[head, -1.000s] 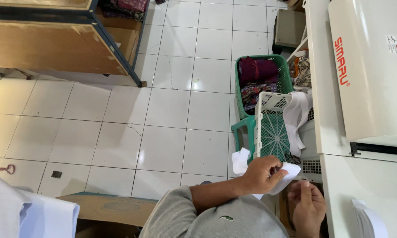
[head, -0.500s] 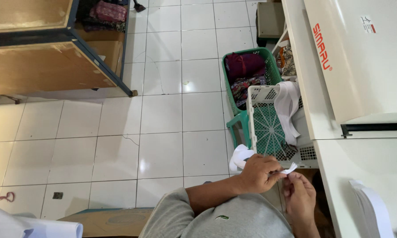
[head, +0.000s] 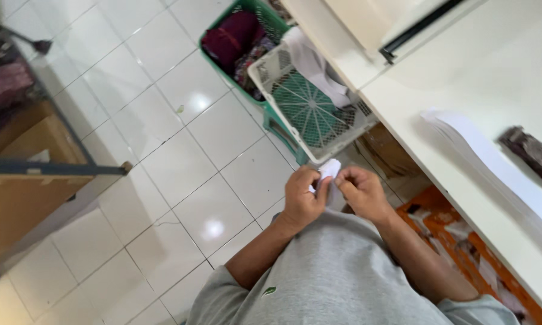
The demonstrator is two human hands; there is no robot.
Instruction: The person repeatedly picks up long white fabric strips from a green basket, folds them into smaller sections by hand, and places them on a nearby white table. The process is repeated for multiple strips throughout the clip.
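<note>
My left hand [head: 301,197] and my right hand [head: 359,191] are close together above my lap, both pinching a small folded piece of white paper [head: 327,170]. The paper pokes up between my fingertips and most of it is hidden by my fingers. Both forearms come up out of my grey shirt [head: 337,277]. A white table [head: 463,150] runs along my right side, close to the right hand.
A stack of white sheets [head: 493,168] lies on the table with a dark object [head: 538,155] behind it. A white plastic basket [head: 310,105] with white cloth leans on a green basket [head: 241,36] of dark clothes. A wooden shelf [head: 24,180] stands left.
The view has swung and tilted to the right. My hands have drawn together and the paper, loose and larger before, is now folded small between both hands.
</note>
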